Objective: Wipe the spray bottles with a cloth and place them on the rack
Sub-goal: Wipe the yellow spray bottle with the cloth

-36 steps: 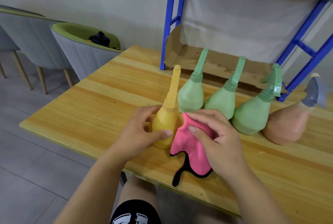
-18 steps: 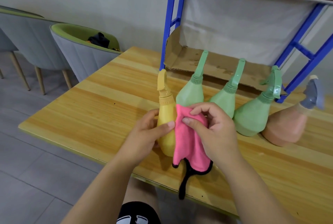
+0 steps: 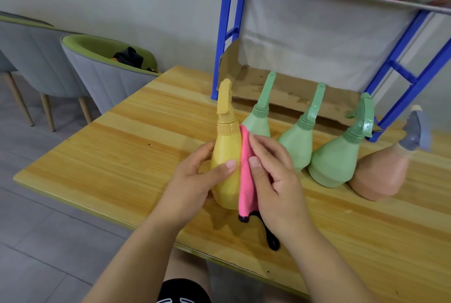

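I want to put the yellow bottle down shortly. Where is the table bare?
Bare table lies left of the left hand, and near the front edge right of the right hand. Crowded: the green bottles before the rack.

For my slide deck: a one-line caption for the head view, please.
The left hand grips a yellow spray bottle while the right hand holds a pink cloth against its side.

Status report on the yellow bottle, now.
Left hand grips yellow bottle. Right hand holds pink cloth against its side. Three green bottles stand between it and the rack.
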